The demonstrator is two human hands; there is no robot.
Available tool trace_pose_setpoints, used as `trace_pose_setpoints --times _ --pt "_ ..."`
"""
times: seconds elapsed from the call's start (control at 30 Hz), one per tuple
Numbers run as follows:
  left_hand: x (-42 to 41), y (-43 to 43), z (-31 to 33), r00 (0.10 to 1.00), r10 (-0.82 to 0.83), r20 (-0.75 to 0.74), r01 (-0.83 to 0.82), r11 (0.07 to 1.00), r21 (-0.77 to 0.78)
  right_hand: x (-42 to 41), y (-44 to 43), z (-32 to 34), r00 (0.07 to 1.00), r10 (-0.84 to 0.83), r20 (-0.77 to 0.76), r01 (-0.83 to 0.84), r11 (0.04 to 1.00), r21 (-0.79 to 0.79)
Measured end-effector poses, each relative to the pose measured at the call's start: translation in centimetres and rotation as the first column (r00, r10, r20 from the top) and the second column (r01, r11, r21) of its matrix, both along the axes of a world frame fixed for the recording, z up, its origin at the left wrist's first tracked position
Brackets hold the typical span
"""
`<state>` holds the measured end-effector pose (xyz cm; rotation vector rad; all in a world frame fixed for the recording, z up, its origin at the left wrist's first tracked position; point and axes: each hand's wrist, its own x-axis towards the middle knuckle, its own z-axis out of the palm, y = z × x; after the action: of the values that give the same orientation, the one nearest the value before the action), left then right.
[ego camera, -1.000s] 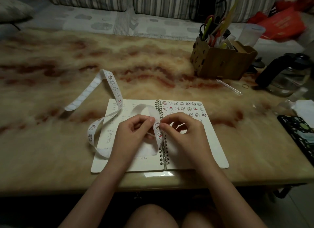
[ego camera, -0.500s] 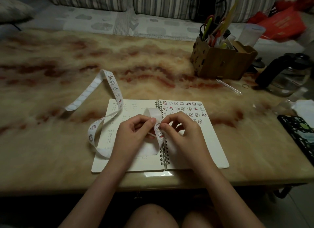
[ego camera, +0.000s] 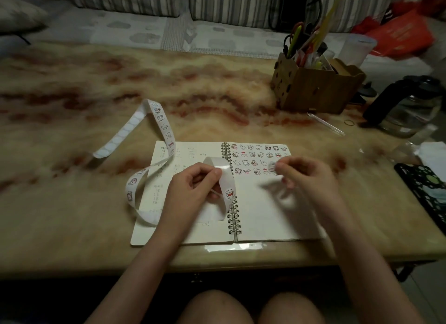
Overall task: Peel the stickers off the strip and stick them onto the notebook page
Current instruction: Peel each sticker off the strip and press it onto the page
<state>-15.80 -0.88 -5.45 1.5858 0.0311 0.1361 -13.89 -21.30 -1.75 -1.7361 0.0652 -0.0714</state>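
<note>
Marbled tan table (ego camera: 72, 215) fills most of the frame, w/ a sofa (ego camera: 217, 34) behind at top. Notebook (ego camera: 265, 217) lies open at centre by the front edge, so both hands work right over it. Left hand (ego camera: 193, 191), at centre, pinches the strip (ego camera: 164, 123) just left of the spiral, thumb & fingers curled round it, prob. to keep the backing taut and the next one handy. Rest of the strip loops off toward upper left. Right hand (ego camera: 306, 176) is blurred over the right page, thumb & forefinger close together on what looks like a small sticker (ego camera: 272, 165), beside the end of the stuck rows (ego camera: 251, 154), likely the next free slot. Pen box (ego camera: 313, 87) stands upper right, well apart.
</note>
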Motion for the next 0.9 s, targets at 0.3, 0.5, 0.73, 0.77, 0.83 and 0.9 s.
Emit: trace_pose_setpoints --times 0.3,0.5,0.73,0.77,0.83,0.9 --pt "0.0 0.0 0.0 1.0 -0.003 -0.017 0.003 1.0 0.015 2.3 -4.2 -0.7 0.963 -0.186 -0.195 0.16 0.977 -0.141" --pt "0.0 0.0 -0.1 1.0 -0.004 -0.02 0.005 1.0 0.012 3.1 -4.5 -1.7 0.958 -0.202 -0.203 0.178 0.975 -0.133" --pt "0.0 -0.1 0.0 1.0 0.001 -0.019 -0.001 1.0 0.01 3.3 -4.6 -2.1 0.964 -0.207 -0.164 0.178 0.968 -0.176" --pt "0.0 -0.1 0.0 1.0 0.001 -0.018 -0.001 1.0 0.009 3.3 -4.6 -2.1 0.964 -0.209 -0.164 0.179 0.967 -0.181" --pt "0.0 -0.1 0.0 1.0 -0.001 -0.014 0.001 1.0 0.01 3.3 -4.6 -2.2 0.963 -0.211 -0.168 0.181 0.967 -0.177" --pt "-0.1 -0.1 0.1 1.0 -0.003 -0.011 0.003 1.0 0.011 3.3 -4.7 -2.2 0.962 -0.211 -0.175 0.181 0.968 -0.173"
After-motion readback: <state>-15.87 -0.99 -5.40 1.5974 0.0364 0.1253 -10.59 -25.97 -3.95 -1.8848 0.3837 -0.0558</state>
